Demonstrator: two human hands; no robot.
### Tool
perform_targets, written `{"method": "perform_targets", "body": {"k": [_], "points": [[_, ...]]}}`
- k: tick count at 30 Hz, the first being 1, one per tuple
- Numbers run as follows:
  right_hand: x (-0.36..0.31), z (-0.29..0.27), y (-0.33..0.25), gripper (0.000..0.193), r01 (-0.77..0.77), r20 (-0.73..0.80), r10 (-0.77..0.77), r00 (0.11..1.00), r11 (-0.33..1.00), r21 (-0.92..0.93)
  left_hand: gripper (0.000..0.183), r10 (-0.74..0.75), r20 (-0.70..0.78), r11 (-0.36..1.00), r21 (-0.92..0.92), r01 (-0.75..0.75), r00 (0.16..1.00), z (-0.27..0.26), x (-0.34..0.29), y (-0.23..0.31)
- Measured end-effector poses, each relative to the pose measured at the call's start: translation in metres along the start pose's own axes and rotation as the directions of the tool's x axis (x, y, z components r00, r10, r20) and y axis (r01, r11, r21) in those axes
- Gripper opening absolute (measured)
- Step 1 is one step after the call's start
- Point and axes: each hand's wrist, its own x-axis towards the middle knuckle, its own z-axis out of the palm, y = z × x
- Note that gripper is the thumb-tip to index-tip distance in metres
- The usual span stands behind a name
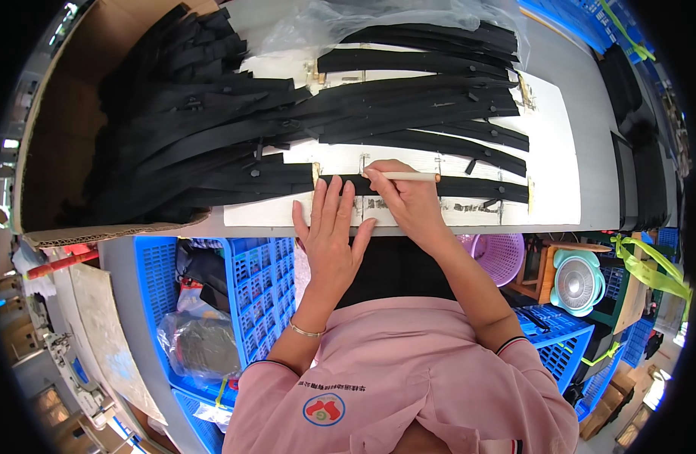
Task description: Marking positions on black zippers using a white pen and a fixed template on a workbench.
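The left hand (pixel 331 231) lies flat, fingers slightly spread and thumb apart, its fingertips on a black strip (pixel 469 187) along the bench's (pixel 571 64) near side; the right hand (pixel 407 203) pinches a slim pale pen (pixel 414 176) at the strip's upper edge; I cannot tell if its tip touches; working well here probably means pinning the strip flat and straight against the white board (pixel 556 166); more strips (pixel 197 125), narrow, matte, seemingly fabric, heap from a corrugated box (pixel 60 136) at left.
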Motion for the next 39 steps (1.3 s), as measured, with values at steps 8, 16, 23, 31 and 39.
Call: {"method": "perform_targets", "body": {"k": [8, 16, 23, 31, 39], "points": [[-0.003, -0.007, -0.005, 0.019, -0.099, 0.056, 0.095, 0.994, 0.992, 0.078, 0.065, -0.008, 0.006, 1.0, 0.013, 0.008, 1.0, -0.001, 0.0, 0.0], [-0.004, -0.007, -0.004, 0.019, -0.013, 0.113, 0.015, 0.993, 1.0, -0.015, 0.065, -0.004, 0.015, 1.0, 0.018, 0.004, 1.0, -0.002, 0.002, 0.002], [-0.013, -0.035, -0.012, 0.021, -0.141, 0.026, 0.139, 0.99, 0.97, 0.198, 0.063, -0.013, 0.026, 1.0, -0.002, 0.013, 1.0, -0.002, 0.002, 0.002], [-0.027, -0.085, 0.013, 0.024, -0.201, -0.323, 0.198, 0.926, 0.979, 0.025, 0.061, -0.015, 0.045, 1.0, -0.016, 0.016, 0.999, -0.003, 0.003, 0.003], [-0.027, -0.082, 0.015, 0.023, -0.179, -0.309, 0.193, 0.931, 0.981, 0.072, 0.062, 0.104, 0.088, 0.972, -0.219, -0.083, 0.991, 0.01, 0.022, 0.053]]}}
